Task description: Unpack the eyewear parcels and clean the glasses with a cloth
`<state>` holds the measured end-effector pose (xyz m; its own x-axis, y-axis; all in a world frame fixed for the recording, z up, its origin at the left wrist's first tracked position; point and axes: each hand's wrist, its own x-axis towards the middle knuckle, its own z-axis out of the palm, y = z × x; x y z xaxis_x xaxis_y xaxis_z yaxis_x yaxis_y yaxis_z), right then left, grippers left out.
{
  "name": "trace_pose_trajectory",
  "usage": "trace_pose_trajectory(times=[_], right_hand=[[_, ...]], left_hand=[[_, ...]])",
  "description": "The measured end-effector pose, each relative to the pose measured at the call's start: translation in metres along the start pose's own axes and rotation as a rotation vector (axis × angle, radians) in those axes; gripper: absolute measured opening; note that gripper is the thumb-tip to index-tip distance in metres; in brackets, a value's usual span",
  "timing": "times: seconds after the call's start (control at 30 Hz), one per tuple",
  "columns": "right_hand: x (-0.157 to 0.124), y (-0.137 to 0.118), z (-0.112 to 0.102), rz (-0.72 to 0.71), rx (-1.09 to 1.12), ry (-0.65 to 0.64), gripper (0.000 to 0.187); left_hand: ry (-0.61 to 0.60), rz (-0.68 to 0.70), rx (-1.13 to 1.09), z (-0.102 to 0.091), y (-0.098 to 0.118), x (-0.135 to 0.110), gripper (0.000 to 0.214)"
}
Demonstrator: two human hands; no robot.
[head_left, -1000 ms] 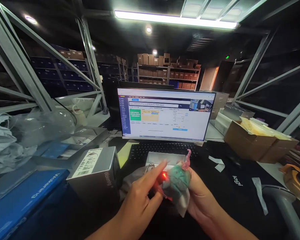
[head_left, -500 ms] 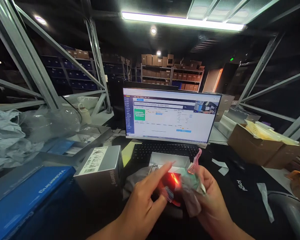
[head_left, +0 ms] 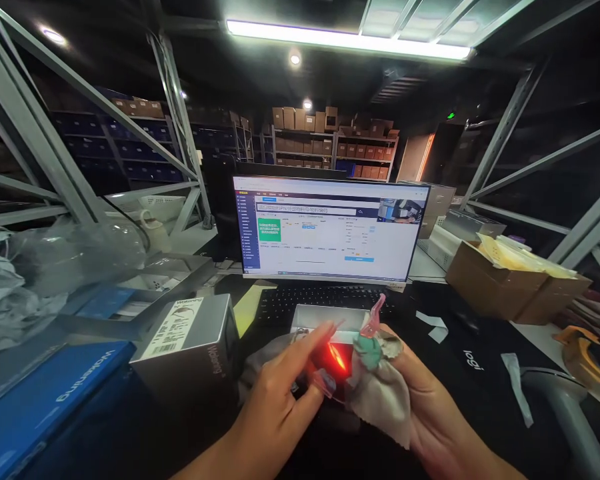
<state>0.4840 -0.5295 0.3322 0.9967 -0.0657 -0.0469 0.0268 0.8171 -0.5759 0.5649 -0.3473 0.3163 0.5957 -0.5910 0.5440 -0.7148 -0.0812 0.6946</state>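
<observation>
My right hand [head_left: 425, 387] is closed on a limp grey cloth pouch [head_left: 383, 403]. A green lump [head_left: 369, 352] and a pinkish clear strip [head_left: 374, 315] stick up from the pouch's top. My left hand [head_left: 275, 387] is curled opposite, its thumb against a crumpled piece of clear plastic [head_left: 325, 381]. Between the hands a bright red glow [head_left: 337, 358] falls on a dark surface; its source is hidden. More grey cloth [head_left: 257, 360] lies behind my left hand. Just beyond my fingers is an open white box [head_left: 330, 315], partly covered by them.
A monitor [head_left: 325, 233] stands behind a black keyboard [head_left: 300, 300]. At left are a grey Wakening box [head_left: 185, 360] and a blue box [head_left: 55, 400]. Cardboard boxes [head_left: 500, 283], a mouse [head_left: 464, 319], paper strips [head_left: 517, 390] and a grey scanner-like device [head_left: 563, 407] lie at right.
The cloth pouch has swung out and hangs wider below my right hand, with its green lump showing more clearly. The whole view has shifted slightly, so things sit further left.
</observation>
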Motion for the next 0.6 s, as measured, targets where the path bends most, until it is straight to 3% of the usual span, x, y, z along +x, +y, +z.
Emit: trace_pose_trajectory(times=[0.1, 0.2, 0.3, 0.37, 0.4, 0.5, 0.53, 0.6], right_hand=[[0.004, 0.007, -0.002, -0.123, -0.127, -0.025, 0.042], [0.01, 0.01, -0.003, -0.195, -0.416, -0.104, 0.049], [0.013, -0.005, -0.004, -0.113, -0.722, -0.184, 0.047], [0.01, -0.022, -0.007, -0.192, -0.923, -0.123, 0.038], [0.009, -0.031, -0.009, -0.32, -1.021, -0.027, 0.032], [0.002, -0.045, -0.017, -0.928, -1.187, 0.321, 0.016], [0.001, -0.044, -0.019, -1.093, -1.228, 0.348, 0.015], [0.001, -0.033, -0.021, -1.276, -1.391, 0.201, 0.019]], left_hand=[[0.025, 0.003, -0.004, 0.0, -0.001, 0.0, 0.06], [0.037, 0.0, 0.048, -0.002, -0.003, -0.001, 0.058], [0.047, 0.015, 0.104, -0.005, -0.006, -0.001, 0.056], [0.052, 0.011, 0.138, -0.006, -0.008, 0.0, 0.056], [0.053, 0.002, 0.155, -0.007, -0.009, 0.001, 0.057], [0.037, -0.026, 0.184, -0.004, -0.009, 0.003, 0.057], [0.03, -0.02, 0.186, -0.003, -0.009, 0.003, 0.058], [0.027, 0.002, 0.176, 0.0, -0.009, 0.004, 0.057]])
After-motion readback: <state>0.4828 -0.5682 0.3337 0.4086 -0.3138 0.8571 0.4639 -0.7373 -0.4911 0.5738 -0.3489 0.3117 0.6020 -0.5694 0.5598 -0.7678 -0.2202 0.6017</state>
